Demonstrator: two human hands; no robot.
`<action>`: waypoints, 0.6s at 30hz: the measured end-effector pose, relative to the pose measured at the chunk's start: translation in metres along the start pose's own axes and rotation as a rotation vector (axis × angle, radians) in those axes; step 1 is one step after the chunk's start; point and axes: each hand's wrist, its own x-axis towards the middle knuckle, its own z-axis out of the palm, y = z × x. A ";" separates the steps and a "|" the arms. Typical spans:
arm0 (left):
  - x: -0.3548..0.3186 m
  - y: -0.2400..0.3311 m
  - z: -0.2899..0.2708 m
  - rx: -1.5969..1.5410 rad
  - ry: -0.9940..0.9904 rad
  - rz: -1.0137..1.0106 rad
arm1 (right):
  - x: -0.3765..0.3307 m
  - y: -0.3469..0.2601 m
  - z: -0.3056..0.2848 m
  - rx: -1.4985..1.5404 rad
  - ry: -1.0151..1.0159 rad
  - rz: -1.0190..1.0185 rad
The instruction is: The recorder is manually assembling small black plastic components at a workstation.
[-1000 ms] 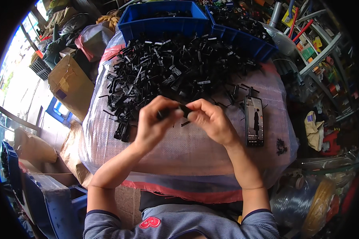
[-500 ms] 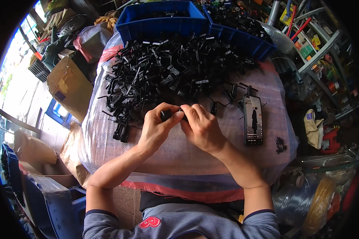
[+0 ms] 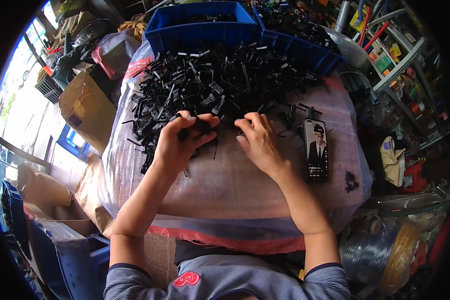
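Observation:
A large heap of small black plastic parts [image 3: 215, 80], many with thin legs, covers the far half of the work surface. At its near edge, on the left, my left hand [image 3: 177, 145] curls around a dark black plastic part [image 3: 200, 127]; thumb and fingers hide much of its shape. To the right, my right hand [image 3: 259, 142] is bent in a loose pinch against the heap's front edge. Whatever lies between its fingertips is too dark and small to make out. A gap separates the two hands.
Two blue bins [image 3: 202, 32] stand behind the heap, the right one [image 3: 305, 52] holding more black parts. A phone [image 3: 316, 150] with a lit screen lies to the right of my right hand. Beyond it sits a little black cluster [image 3: 351, 181]. Woven plastic sheeting [image 3: 225, 195] covers the surface.
My hands were together around a small black part; now they are apart and farther forward, at the heap's edge. The phone's picture has changed.

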 end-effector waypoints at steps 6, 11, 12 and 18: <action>0.002 0.003 -0.005 0.053 -0.053 -0.085 | 0.001 -0.002 -0.011 0.178 0.060 -0.091; 0.001 0.002 -0.001 0.133 -0.049 -0.144 | 0.000 0.008 -0.015 0.286 -0.066 0.156; 0.003 0.000 -0.005 0.179 -0.052 -0.142 | 0.000 0.012 -0.014 0.288 -0.067 0.152; -0.002 0.003 0.005 0.250 0.005 -0.112 | 0.000 0.011 -0.023 0.273 -0.063 -0.067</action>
